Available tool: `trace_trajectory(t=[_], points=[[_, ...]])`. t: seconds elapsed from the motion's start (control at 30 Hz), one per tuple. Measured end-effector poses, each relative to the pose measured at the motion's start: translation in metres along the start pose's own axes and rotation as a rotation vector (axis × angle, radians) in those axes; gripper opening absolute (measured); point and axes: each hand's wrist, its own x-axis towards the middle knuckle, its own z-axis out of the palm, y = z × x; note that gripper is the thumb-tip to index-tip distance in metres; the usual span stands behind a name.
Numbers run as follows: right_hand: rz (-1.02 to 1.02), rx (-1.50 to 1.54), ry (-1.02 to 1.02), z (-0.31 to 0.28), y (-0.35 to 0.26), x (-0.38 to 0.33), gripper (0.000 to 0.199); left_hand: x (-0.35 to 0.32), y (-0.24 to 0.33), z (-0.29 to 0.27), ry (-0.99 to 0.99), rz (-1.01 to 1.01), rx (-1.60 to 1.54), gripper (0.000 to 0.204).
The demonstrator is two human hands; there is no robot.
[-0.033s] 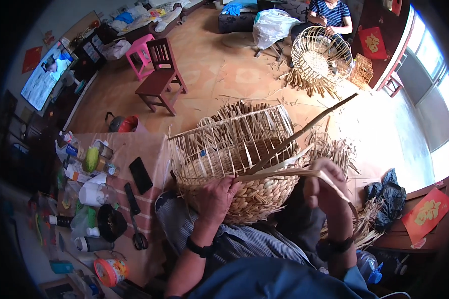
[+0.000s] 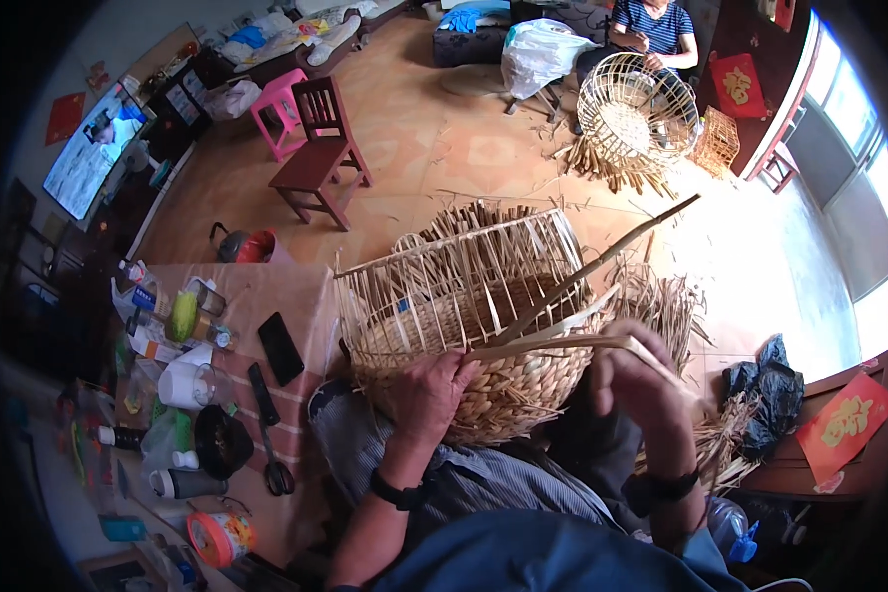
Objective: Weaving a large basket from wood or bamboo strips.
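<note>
A half-woven basket (image 2: 523,405) of pale plant strands rests tilted on my lap, with bare upright stakes and a thin rim on its far side. My left hand (image 2: 430,395) pinches a long dried strand against the basket's near edge. From those fingertips the strand (image 2: 553,342) runs right to my right hand (image 2: 636,380), whose bent fingers are closed around it; its loose end hangs past the hand. Another thick brownish strand (image 2: 612,252) sticks out of the weave toward the upper right.
A covered table (image 2: 296,286) on the left carries a phone (image 2: 280,348), scissors (image 2: 278,478), a dark bowl (image 2: 223,441) and bottles. Beyond the basket stand a wooden chair (image 2: 321,163) and pink stool (image 2: 281,109). Straw bundles (image 2: 661,311) lie right. Another person (image 2: 651,30) handles a frame basket (image 2: 636,109).
My right hand has shifted slightly, and the strand's loose end now points out to the right instead of drooping down. My left hand stays on the basket edge.
</note>
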Motion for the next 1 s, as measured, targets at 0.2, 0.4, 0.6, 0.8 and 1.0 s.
trace_trajectory(t=[0.2,0.4,0.6,0.8,1.0], points=[[0.4,-0.32,0.025,0.021,0.039,0.001,0.046,-0.001,-0.003,0.008,0.014,0.009,0.034,0.022],[0.064,-0.764,0.063,0.058,0.092,0.046,0.043,0.001,-0.006,0.008,0.06,0.092,0.048,0.019],[0.133,-0.357,0.122,0.028,0.089,0.086,0.02,-0.002,-0.007,0.013,0.012,0.016,0.03,0.019],[0.31,-0.388,0.139,0.015,0.063,0.137,0.017,0.0,0.007,0.012,-0.06,-0.068,-0.055,0.019],[0.217,-0.684,-0.124,0.039,0.064,0.154,0.014,0.006,0.017,0.006,-0.042,-0.012,0.079,0.015]])
